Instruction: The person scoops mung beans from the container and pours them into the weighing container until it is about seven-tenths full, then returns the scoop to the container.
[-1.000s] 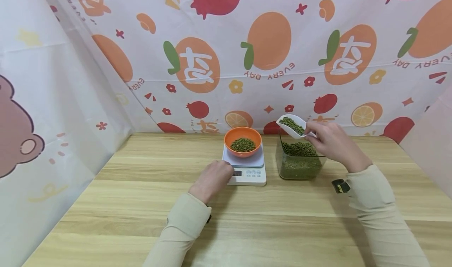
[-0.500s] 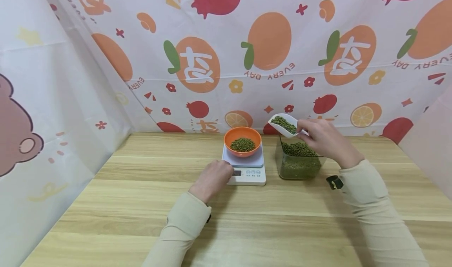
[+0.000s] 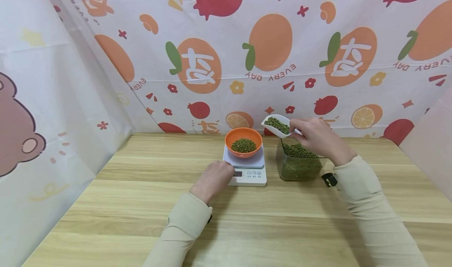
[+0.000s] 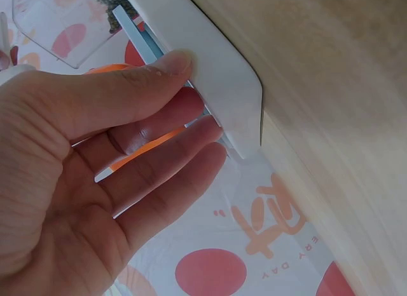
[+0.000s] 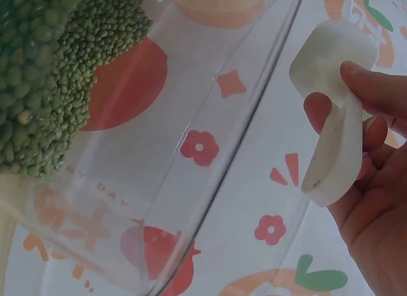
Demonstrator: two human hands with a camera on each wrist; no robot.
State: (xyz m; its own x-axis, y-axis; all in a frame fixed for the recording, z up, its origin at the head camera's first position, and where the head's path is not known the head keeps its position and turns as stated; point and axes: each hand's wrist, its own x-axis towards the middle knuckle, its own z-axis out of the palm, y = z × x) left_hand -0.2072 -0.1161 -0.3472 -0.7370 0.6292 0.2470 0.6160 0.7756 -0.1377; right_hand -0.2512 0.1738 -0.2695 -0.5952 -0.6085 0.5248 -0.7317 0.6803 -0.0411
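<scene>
My right hand (image 3: 318,137) grips the handle of a white plastic scoop (image 5: 332,58), which carries green mung beans (image 3: 276,125). The scoop is above the left rim of a clear container (image 3: 300,174) that holds more mung beans (image 5: 105,39). To its left, an orange bowl (image 3: 243,132) with beans in its bottom sits on a white kitchen scale (image 3: 252,182). At the scale's front left corner, my left hand (image 3: 212,180) holds the edge between thumb and fingertips. In the left wrist view, the thumb (image 4: 175,66) presses on the scale's white side.
Scale and container stand side by side on a wooden table (image 3: 141,216), with a gap between them. Behind them hangs a fruit-print cloth (image 3: 226,70), close to the back edge. Another cloth (image 3: 67,114) hangs along the left side.
My right hand has moved left with the loaded scoop, from over the container toward the orange bowl. My left hand has stayed on the scale.
</scene>
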